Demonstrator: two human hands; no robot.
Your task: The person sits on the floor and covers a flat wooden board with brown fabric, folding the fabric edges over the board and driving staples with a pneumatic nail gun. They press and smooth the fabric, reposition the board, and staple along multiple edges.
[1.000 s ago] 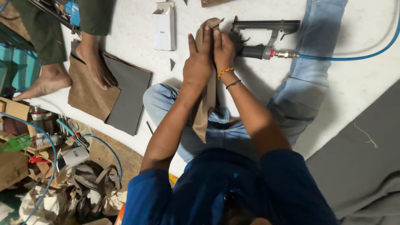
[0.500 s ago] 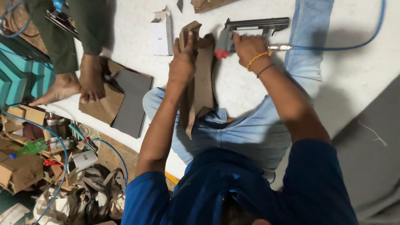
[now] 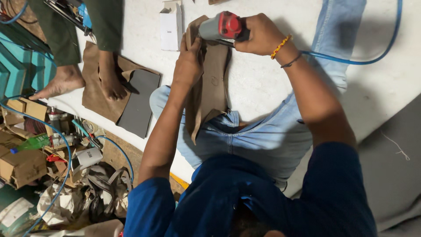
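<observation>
Head view is showing a person sitting on a pale floor (image 3: 263, 87), working on a brown strip of material (image 3: 210, 83) that is lying over the jeans-clad lap and reaching toward the far side. The left hand (image 3: 189, 61) is resting flat on the far end of the strip, fingers together and curling over its left edge, pressing it down. The right hand (image 3: 258, 34) is wrapping around the grip of a red and grey air stapler (image 3: 223, 27), fingers closed on it, with the tool's nose touching the strip's far end beside the left hand. Half a second ago the stapler was lying on the floor and the right hand was only reaching it; a second ago both hands were pressing the strip together. A blue hose (image 3: 372, 57) is trailing right from the tool. A small white box (image 3: 170, 25) is lying just left of the strip. Further left, another person's bare feet (image 3: 109, 79) are standing on brown and grey sheets (image 3: 131, 101). Tools and boxes (image 3: 39, 149) are cluttering the near left.
</observation>
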